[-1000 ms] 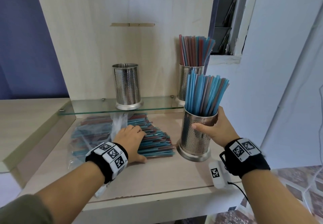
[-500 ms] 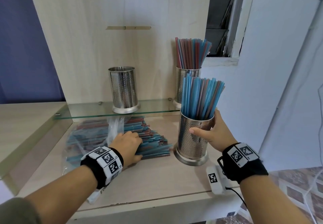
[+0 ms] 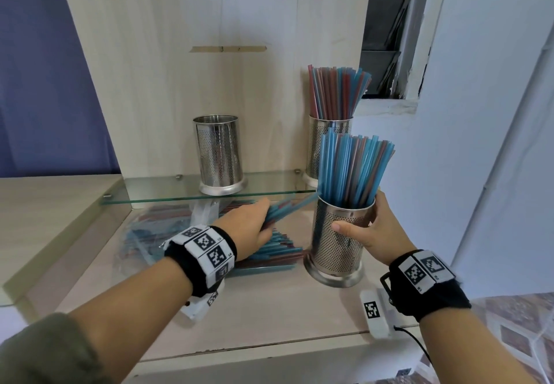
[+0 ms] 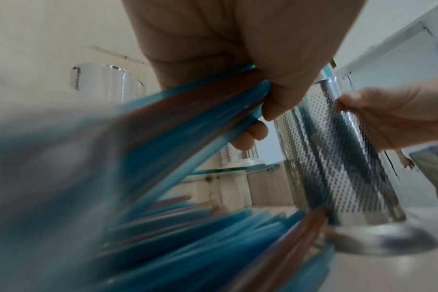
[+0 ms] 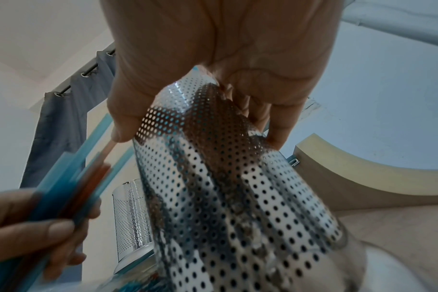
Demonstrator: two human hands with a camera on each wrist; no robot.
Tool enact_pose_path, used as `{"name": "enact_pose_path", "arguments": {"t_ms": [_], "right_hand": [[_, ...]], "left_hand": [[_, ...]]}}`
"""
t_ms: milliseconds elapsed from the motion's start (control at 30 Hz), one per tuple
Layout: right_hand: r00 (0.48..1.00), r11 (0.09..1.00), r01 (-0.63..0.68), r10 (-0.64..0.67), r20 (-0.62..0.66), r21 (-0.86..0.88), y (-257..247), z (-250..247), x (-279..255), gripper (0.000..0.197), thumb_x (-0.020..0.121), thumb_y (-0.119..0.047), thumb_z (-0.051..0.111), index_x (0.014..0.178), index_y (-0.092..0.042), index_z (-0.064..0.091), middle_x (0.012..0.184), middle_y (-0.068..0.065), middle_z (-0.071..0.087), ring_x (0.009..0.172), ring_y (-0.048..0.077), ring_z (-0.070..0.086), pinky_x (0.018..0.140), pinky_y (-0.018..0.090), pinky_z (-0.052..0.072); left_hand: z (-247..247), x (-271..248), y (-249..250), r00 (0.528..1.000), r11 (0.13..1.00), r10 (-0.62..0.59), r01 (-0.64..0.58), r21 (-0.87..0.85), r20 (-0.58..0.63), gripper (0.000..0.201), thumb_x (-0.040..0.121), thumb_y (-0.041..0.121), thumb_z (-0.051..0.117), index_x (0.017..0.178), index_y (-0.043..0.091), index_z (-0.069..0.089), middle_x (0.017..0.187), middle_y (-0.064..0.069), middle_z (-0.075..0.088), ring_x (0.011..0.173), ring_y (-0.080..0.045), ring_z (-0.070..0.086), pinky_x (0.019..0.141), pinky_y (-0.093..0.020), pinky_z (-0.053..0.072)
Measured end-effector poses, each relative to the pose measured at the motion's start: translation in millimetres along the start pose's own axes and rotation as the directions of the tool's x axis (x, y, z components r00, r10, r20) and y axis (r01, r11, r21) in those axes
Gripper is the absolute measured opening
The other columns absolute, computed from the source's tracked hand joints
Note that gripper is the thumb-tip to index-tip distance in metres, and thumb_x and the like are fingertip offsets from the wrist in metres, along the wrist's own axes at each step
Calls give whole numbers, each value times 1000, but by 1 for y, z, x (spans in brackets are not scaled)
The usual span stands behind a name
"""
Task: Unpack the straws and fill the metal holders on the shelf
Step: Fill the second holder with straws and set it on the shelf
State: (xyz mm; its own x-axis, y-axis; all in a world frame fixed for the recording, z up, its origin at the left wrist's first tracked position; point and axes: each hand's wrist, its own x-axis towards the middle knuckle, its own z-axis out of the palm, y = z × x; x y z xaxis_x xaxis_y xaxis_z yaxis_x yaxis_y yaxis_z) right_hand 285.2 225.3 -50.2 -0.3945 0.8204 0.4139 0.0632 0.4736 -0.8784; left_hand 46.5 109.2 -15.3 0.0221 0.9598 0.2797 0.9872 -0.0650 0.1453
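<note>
My right hand [image 3: 380, 230] wraps the upper wall of a perforated metal holder [image 3: 337, 251], thumb across the front and fingers [image 5: 275, 136] round the back. The holder stands on the pale wooden counter [image 3: 269, 317], tilted a little, crammed with blue and red straws [image 3: 353, 170] that fan out above its rim.

My left hand [image 3: 248, 230] is closed round a small bundle of straws [image 3: 287, 208], mostly blue with a red one among them. The bundle angles up toward the holder's rim, its tips just beside the rim; whether they touch it I cannot tell.

Below that hand, the loose pile of straws [image 3: 269, 254] lies flat on the counter, partly in a clear plastic wrapper [image 3: 135, 245].

On the glass shelf [image 3: 168, 191] behind, an empty metal holder [image 3: 218, 155] stands near the middle. A second shelf holder [image 3: 314, 149] at the right end is filled with red and blue straws, partly hidden by the holder I am gripping.

The left wrist view is heavily blurred along the near straws.
</note>
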Motion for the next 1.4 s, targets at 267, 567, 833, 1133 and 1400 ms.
{"name": "enact_pose_path", "arguments": {"t_ms": [267, 567, 833, 1133, 1400], "right_hand": [[1000, 1000, -9, 9, -26, 19, -4, 5, -3, 98, 54, -25, 87, 137, -20, 34, 123, -9, 58, 106, -8, 59, 86, 10, 50], [998, 998, -54, 54, -31, -20, -9, 8, -6, 100, 55, -29, 88, 138, -23, 32, 125, -10, 57, 115, 4, 58, 101, 32, 49], [951, 959, -27, -63, -304, -282, -33, 11, -31, 144, 48, -81, 69, 153, -20, -7, 159, 5, 8, 148, 23, 10, 120, 50, 19], [926, 899, 351, -293, 237, -261, -101, 94, -61, 58, 75, -51, 72, 122, -28, 47, 116, -13, 55, 107, -1, 54, 90, 21, 48], [955, 966, 259, -259, 142, 18, -87, 111, -45, 14, 84, -10, 66, 85, -19, 56, 66, 1, 57, 59, 14, 54, 57, 35, 50]], "left_hand": [[-27, 17, 34, 976, 950, 35, -100, -295, -215, 15, 99, 26, 48, 95, 16, 38, 69, 6, 42, 55, -6, 40, 49, -15, 34], [-44, 11, 35, 859, 822, -131, -185, -538, -496, 17, 98, 28, 49, 108, 15, 45, 89, -7, 60, 82, -22, 62, 73, -34, 54], [-76, -16, 16, 748, 612, -296, -329, -720, -594, 6, 100, 21, 47, 100, 15, 48, 72, 1, 57, 69, -14, 59, 74, -32, 52], [-71, -32, 45, 891, 282, -325, -227, -932, -316, 20, 89, 28, 57, 70, 27, 64, 64, 11, 59, 72, -14, 57, 81, -40, 48], [-62, -36, 60, 971, 365, -103, -164, -916, -214, 27, 88, 43, 60, 108, 26, 54, 101, 11, 60, 88, 12, 59, 80, -13, 46]]}}
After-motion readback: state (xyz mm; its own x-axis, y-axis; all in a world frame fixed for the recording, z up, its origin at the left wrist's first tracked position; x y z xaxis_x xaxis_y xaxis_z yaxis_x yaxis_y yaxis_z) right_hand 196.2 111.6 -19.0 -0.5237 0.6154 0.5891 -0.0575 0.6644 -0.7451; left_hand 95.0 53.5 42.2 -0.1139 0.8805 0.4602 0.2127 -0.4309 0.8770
